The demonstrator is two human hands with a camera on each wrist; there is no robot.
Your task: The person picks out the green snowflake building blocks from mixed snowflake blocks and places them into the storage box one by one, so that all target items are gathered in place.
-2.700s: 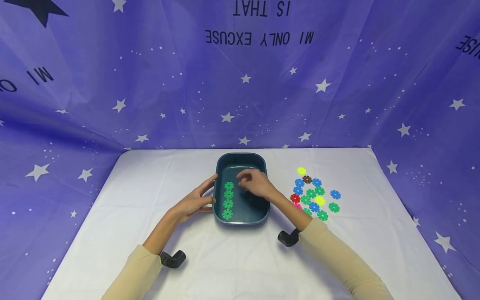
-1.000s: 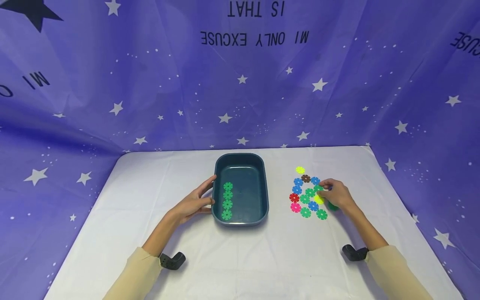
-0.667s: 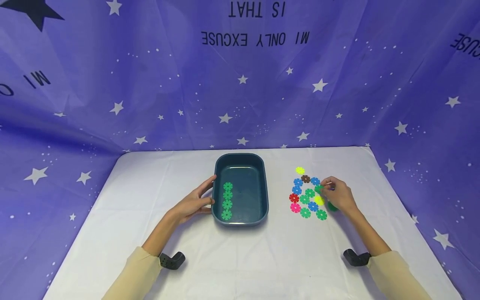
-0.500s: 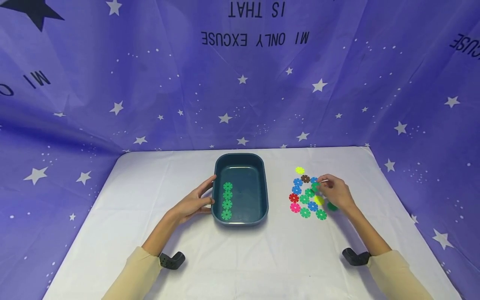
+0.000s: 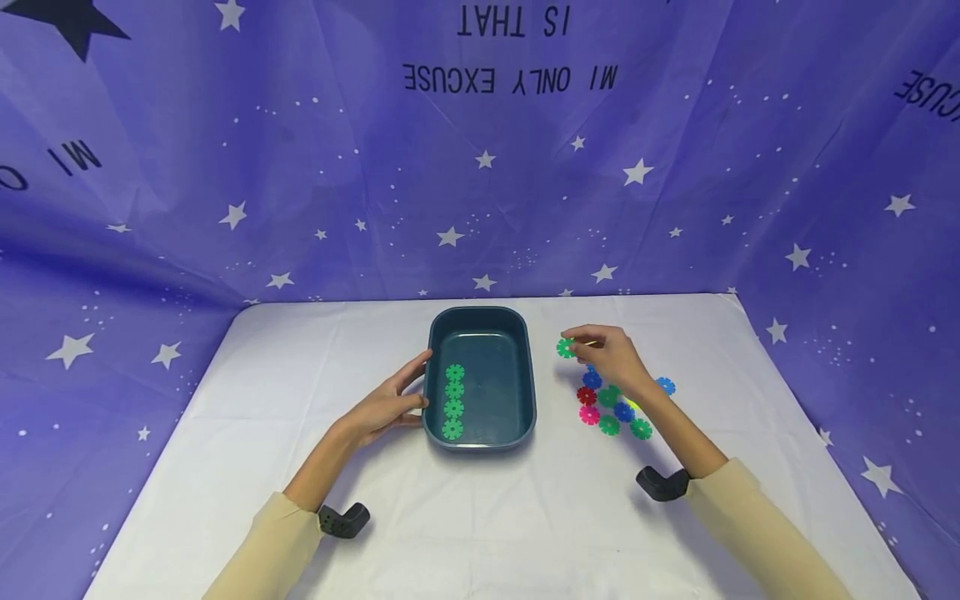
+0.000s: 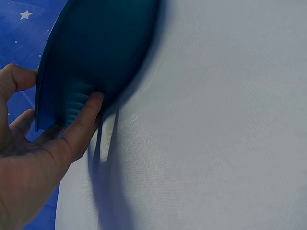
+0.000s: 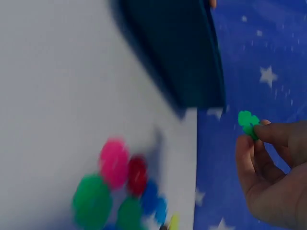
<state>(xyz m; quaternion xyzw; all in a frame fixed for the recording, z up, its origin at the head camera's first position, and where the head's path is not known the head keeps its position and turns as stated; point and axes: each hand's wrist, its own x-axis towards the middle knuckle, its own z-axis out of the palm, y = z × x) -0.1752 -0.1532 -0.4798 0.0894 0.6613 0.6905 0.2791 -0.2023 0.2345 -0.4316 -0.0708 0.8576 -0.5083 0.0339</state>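
My left hand [image 5: 388,408] rests against the left outer side of a dark teal plastic tub [image 5: 532,367], fingers spread and thumb touching the wall. The left wrist view shows the thumb on the tub's ribbed side [image 6: 76,100]. Inside the tub, several green notched discs [image 5: 453,408] lie in a column along the left. Between thumb and fingertips my right hand [image 5: 611,354] pinches a green notched disc [image 5: 565,347], held above the table to the right of the tub. The same disc [image 7: 247,120] shows in the right wrist view.
Below the right hand lies a loose group of notched discs: a red disc [image 5: 587,396], a pink disc [image 5: 589,415], a blue disc [image 5: 665,386], several green ones, partly hidden by the arm. White cloth [image 5: 480,517] covers the table; a purple star-print curtain [image 5: 375,192] hangs behind.
My right hand left the tub, went to the loose discs, took hold of a green disc and carried it left toward the tub. The left hand stayed in place.
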